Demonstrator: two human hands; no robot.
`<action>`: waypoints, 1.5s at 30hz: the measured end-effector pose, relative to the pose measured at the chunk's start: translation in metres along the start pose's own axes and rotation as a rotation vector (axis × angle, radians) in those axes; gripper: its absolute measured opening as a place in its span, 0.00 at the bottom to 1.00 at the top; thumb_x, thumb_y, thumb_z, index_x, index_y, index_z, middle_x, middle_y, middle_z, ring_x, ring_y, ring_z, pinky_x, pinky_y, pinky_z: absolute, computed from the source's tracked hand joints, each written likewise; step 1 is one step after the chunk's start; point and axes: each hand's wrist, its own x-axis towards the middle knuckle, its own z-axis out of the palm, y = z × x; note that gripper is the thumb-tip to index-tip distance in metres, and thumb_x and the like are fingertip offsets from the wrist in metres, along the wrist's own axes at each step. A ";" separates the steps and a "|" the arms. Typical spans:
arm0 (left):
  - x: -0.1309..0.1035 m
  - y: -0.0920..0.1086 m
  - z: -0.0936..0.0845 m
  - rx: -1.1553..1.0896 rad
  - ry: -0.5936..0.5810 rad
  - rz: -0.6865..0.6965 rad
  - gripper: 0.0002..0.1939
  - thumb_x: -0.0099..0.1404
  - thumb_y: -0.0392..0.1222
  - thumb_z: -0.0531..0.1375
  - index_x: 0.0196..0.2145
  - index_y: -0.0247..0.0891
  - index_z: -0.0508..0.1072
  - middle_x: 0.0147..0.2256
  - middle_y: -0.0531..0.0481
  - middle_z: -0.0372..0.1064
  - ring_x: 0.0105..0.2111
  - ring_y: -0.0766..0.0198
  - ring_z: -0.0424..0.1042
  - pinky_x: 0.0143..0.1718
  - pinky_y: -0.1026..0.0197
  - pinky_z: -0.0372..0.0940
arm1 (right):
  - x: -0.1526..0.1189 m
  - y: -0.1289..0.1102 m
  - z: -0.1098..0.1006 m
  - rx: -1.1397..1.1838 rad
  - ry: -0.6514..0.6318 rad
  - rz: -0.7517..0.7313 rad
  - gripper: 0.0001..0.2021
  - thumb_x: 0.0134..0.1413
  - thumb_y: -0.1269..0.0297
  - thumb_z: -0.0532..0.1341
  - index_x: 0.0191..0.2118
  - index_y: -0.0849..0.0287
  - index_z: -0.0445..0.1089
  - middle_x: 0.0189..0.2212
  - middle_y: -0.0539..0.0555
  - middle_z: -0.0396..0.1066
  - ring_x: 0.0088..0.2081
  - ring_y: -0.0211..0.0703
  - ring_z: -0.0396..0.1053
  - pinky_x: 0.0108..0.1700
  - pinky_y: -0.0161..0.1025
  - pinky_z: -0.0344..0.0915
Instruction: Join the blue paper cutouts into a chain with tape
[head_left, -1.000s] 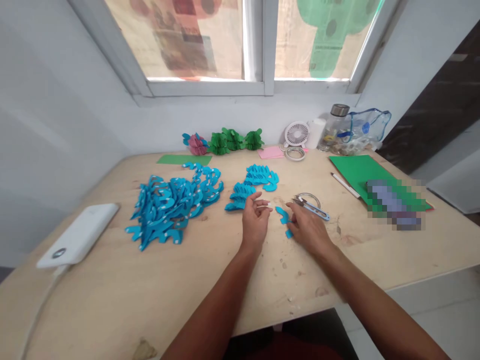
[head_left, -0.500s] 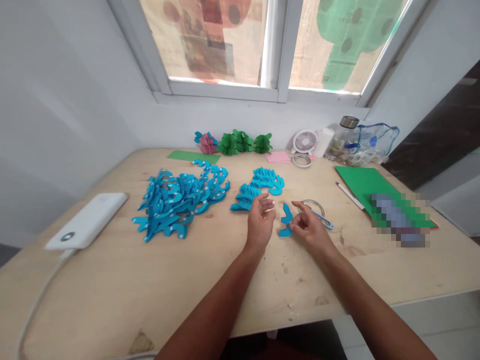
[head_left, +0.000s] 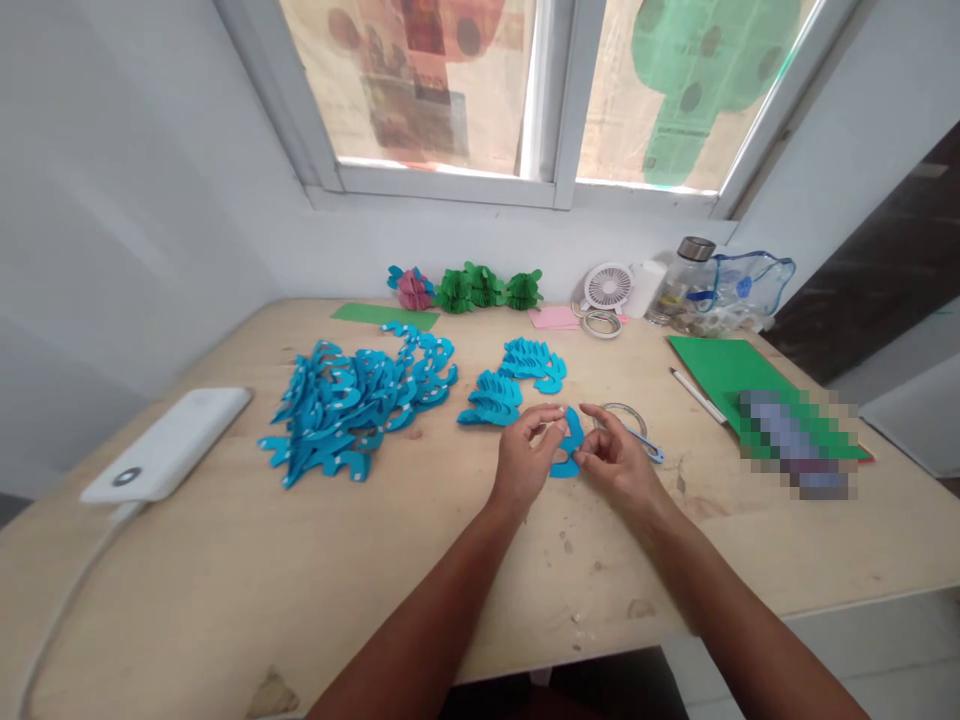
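Observation:
Between my hands is a curved blue paper piece (head_left: pixel 573 428). My right hand (head_left: pixel 616 458) pinches its right edge with thumb and fingertips, the index finger raised. My left hand (head_left: pixel 525 455) is at its left side, thumb and fingers closed together near its upper end; whatever is between those fingertips is too small to make out. Just beyond my left hand sit a folded blue paper stack (head_left: pixel 491 397) and another blue stack (head_left: pixel 531 358). A large heap of blue paper pieces with small white patches (head_left: pixel 352 395) lies to the left.
Beside my right hand are a tape roll (head_left: pixel 628 408) and a blue cutter (head_left: pixel 651 449). Green sheets (head_left: pixel 739 375) and a pen (head_left: pixel 697 395) lie right. A white power bank (head_left: pixel 176 440) is left. Paper figures (head_left: pixel 480 288), a small fan (head_left: pixel 608 287) and a bottle (head_left: pixel 686 270) stand at the back.
My left hand has moved slightly right to the blue piece, and its spread fingers have closed together. My right hand still holds the piece, which now appears more curved.

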 end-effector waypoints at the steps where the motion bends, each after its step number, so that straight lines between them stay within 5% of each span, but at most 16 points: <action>1: 0.000 0.001 0.000 0.000 0.001 0.008 0.04 0.53 0.37 0.60 0.26 0.39 0.76 0.39 0.46 0.72 0.42 0.58 0.69 0.46 0.53 0.61 | 0.000 0.001 0.000 -0.005 -0.005 -0.006 0.30 0.43 0.63 0.63 0.54 0.57 0.55 0.22 0.44 0.61 0.22 0.33 0.60 0.24 0.32 0.55; 8: 0.000 0.004 0.000 0.002 0.022 0.007 0.04 0.52 0.36 0.60 0.22 0.38 0.74 0.35 0.46 0.72 0.38 0.60 0.70 0.41 0.57 0.64 | 0.000 0.001 0.001 -0.016 -0.004 -0.013 0.28 0.43 0.63 0.62 0.52 0.57 0.56 0.22 0.45 0.61 0.23 0.34 0.60 0.25 0.33 0.55; 15: -0.002 0.000 0.000 -0.006 0.053 -0.128 0.05 0.51 0.39 0.61 0.26 0.37 0.74 0.37 0.45 0.71 0.32 0.61 0.69 0.20 0.66 0.62 | -0.002 -0.014 0.000 0.026 0.010 -0.059 0.18 0.47 0.62 0.60 0.45 0.58 0.63 0.23 0.46 0.61 0.25 0.35 0.60 0.29 0.35 0.57; 23: -0.001 -0.001 -0.002 0.347 -0.008 0.142 0.05 0.56 0.36 0.57 0.26 0.38 0.73 0.36 0.46 0.72 0.40 0.59 0.70 0.45 0.54 0.61 | -0.003 -0.015 0.002 0.092 0.006 -0.040 0.13 0.46 0.62 0.60 0.40 0.59 0.65 0.21 0.46 0.60 0.24 0.34 0.58 0.27 0.33 0.55; 33: -0.002 -0.002 -0.002 0.428 -0.064 0.246 0.06 0.57 0.34 0.54 0.27 0.39 0.71 0.36 0.48 0.73 0.42 0.61 0.70 0.46 0.56 0.62 | -0.004 -0.013 -0.001 0.091 -0.056 -0.018 0.12 0.48 0.61 0.60 0.40 0.58 0.67 0.21 0.46 0.62 0.23 0.33 0.59 0.27 0.33 0.56; 45: -0.001 -0.004 -0.002 0.371 -0.076 0.204 0.06 0.57 0.34 0.54 0.28 0.38 0.70 0.38 0.48 0.72 0.41 0.62 0.70 0.44 0.57 0.64 | -0.004 -0.014 0.000 0.108 -0.053 0.003 0.12 0.48 0.61 0.61 0.39 0.59 0.66 0.19 0.45 0.62 0.22 0.32 0.58 0.26 0.32 0.55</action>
